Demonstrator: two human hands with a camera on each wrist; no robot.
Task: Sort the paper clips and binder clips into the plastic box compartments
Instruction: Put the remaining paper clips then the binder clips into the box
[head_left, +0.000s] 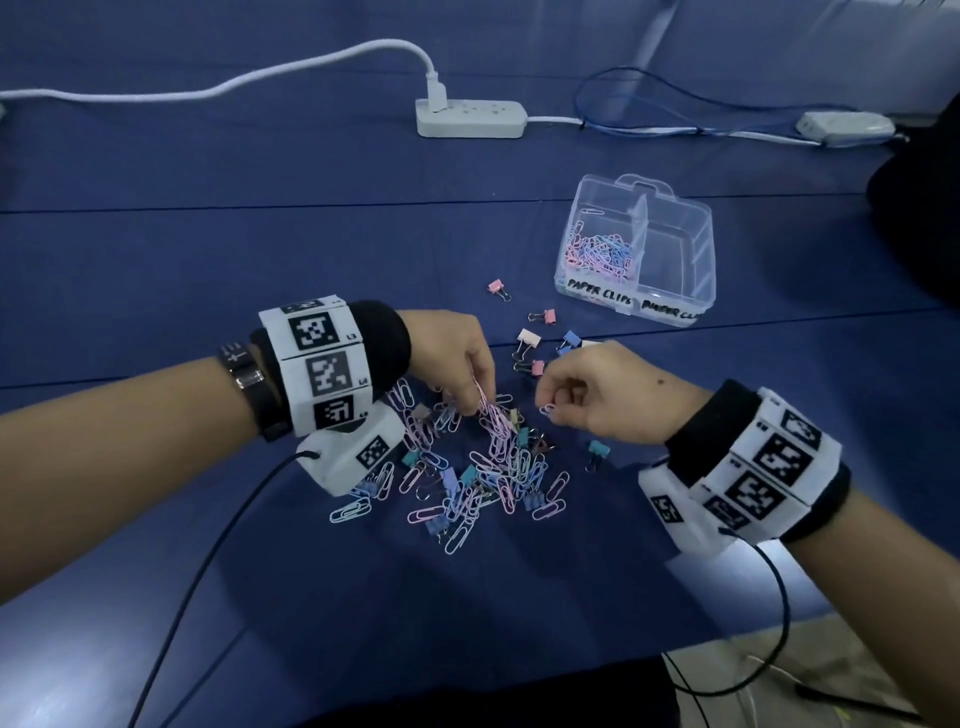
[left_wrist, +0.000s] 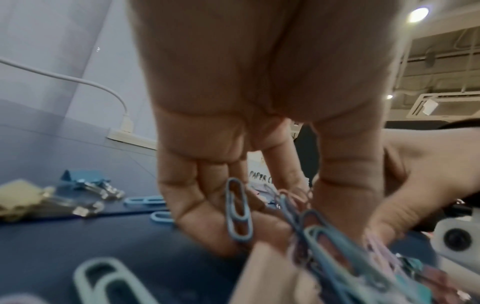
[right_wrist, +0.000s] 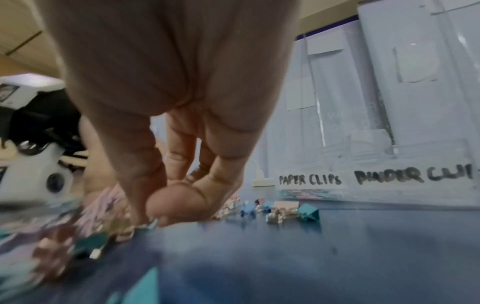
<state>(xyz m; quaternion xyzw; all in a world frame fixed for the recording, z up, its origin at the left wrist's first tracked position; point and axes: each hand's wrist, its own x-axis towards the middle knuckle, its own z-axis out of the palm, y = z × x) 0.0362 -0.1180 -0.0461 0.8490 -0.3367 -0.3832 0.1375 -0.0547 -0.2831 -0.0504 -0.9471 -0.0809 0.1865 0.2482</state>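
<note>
A heap of pastel paper clips and binder clips (head_left: 483, 467) lies on the blue table. My left hand (head_left: 467, 374) pinches a bunch of paper clips (head_left: 488, 410) just above the heap; the left wrist view shows blue and pink clips (left_wrist: 311, 226) held in its fingers. My right hand (head_left: 561, 400) pinches a single pink paper clip (head_left: 546, 410) beside it. The clear plastic box (head_left: 636, 249) stands at the upper right, with paper clips (head_left: 597, 252) in its left compartment, labelled PAPER CLIPS (right_wrist: 309, 180). Its right compartment, labelled BINDER CLIPS (right_wrist: 413, 174), looks bare.
Loose binder clips (head_left: 535, 338) lie between my hands and the box. A white power strip (head_left: 470, 118) with a cable sits at the back of the table, and a second adapter (head_left: 844, 127) at the far right. Thin black wires trail from both wrist cameras.
</note>
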